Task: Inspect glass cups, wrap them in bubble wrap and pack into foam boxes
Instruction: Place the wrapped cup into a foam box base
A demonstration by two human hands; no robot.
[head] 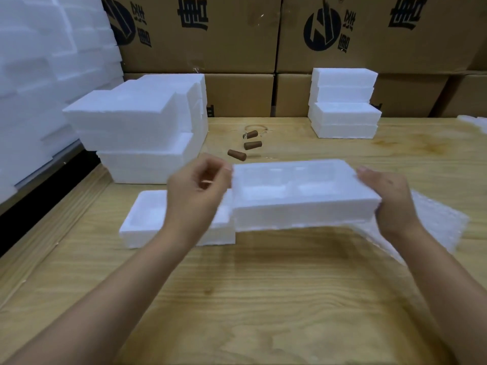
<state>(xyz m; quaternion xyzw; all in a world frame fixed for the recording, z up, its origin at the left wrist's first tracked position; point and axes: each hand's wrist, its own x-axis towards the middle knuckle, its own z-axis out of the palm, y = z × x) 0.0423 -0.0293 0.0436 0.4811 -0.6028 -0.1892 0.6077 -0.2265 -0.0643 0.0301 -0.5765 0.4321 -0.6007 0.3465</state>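
Observation:
My right hand (390,204) grips the right end of a white foam box half (303,196), held level a little above the wooden table (263,299) with its moulded hollows facing up. My left hand (195,191) is at the box's left end with loosely curled fingers. Its fingertips are at the corner and nothing shows between them. A second foam half (145,219) lies on the table under my left hand, cavity up. A bubble wrap sheet (437,219) lies under and beyond my right hand. No glass cup shows clearly; only a faint clear ring (255,127) appears.
Three brown corks (237,155) lie behind the held box. Foam box stacks stand at the left (131,122) and back right (342,104). Printed cardboard cartons (237,35) wall the back, and foam slabs (39,75) fill the left side.

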